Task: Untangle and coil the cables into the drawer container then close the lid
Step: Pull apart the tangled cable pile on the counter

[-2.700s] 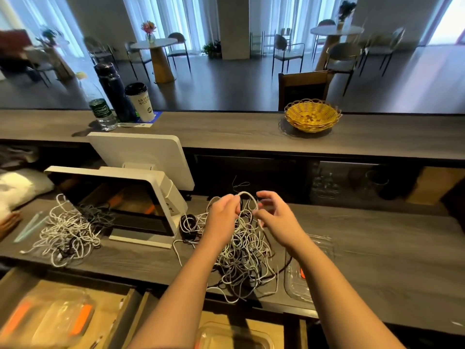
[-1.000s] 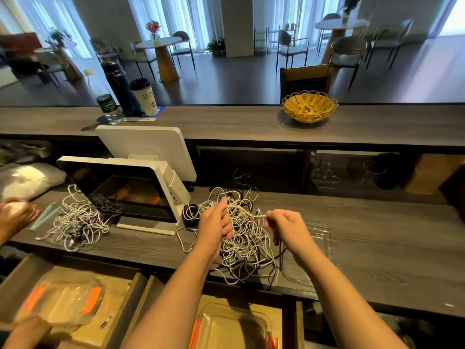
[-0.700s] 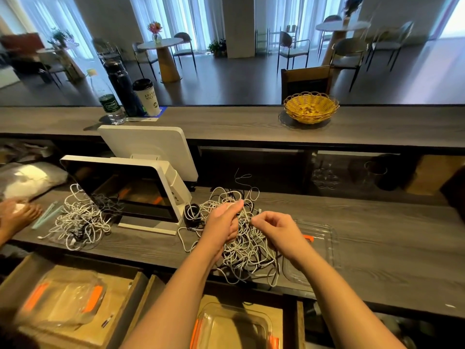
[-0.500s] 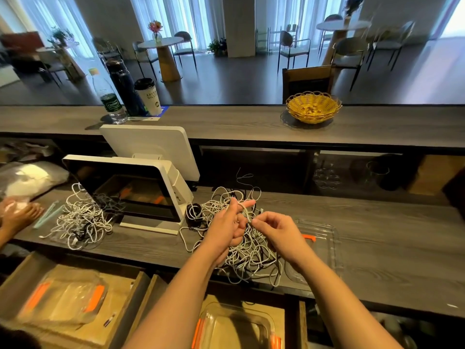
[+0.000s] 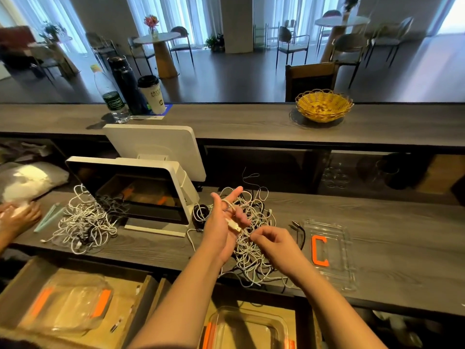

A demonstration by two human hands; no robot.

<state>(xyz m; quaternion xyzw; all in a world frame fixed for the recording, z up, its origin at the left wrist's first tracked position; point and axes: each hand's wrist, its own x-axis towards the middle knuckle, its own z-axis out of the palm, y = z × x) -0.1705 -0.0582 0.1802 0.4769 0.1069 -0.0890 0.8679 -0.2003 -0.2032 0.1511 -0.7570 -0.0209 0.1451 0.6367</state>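
Observation:
A tangle of white and black cables (image 5: 254, 255) lies on the lower counter in front of me. My left hand (image 5: 221, 230) is raised over it, palm toward me. A white cable (image 5: 232, 224) loops around its fingers, and the USB plug lies across the palm. My right hand (image 5: 273, 244) pinches the same cable just right of the plug. The clear lid (image 5: 334, 270) with an orange clip lies flat to the right of the tangle. The open clear container (image 5: 254, 326) sits in the open drawer below my arms.
A white point-of-sale terminal (image 5: 141, 187) stands left of the tangle, with a second cable pile (image 5: 83, 222) beyond it. Another person's hand (image 5: 17, 219) is at the far left. A left drawer holds a lidded container (image 5: 73, 303). A yellow basket (image 5: 324, 105) sits on the upper counter.
My left hand has lifted and turned palm up, with a white cable now looped round its fingers. My right hand has drawn back slightly toward me, pinching that cable. The lid is now uncovered.

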